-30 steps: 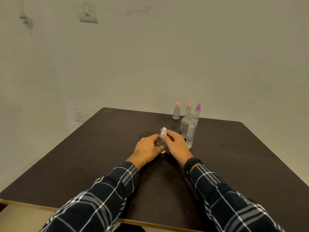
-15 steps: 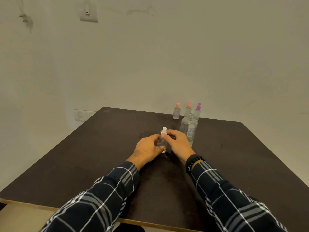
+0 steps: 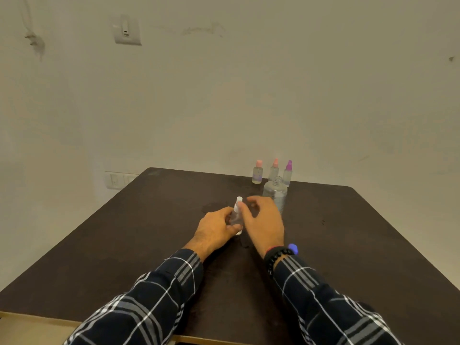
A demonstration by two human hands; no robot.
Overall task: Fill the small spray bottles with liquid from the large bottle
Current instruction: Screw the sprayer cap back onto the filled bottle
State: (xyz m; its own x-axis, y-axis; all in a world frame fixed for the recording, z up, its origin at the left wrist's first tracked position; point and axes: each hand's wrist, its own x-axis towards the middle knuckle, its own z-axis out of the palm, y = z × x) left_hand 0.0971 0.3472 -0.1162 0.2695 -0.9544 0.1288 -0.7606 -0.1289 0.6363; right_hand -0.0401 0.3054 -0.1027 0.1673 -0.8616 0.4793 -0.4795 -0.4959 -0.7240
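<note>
left hand (image 3: 216,227) grips the small spray bottle (image 3: 236,215), hiding its base; blurred right hand (image 3: 264,220), grasp unclear, screens the large bottle (image 3: 275,192).

The dark table (image 3: 124,245) before me bears three small spray bottles (image 3: 273,171) along its far edge, the large bottle (image 3: 275,194) just before them, and a white-capped bottle (image 3: 236,216) nearer me.

Your table (image 3: 124,245) looks matt and dark. On it, the large bottle (image 3: 275,195) is clear, smooth plastic.
</note>
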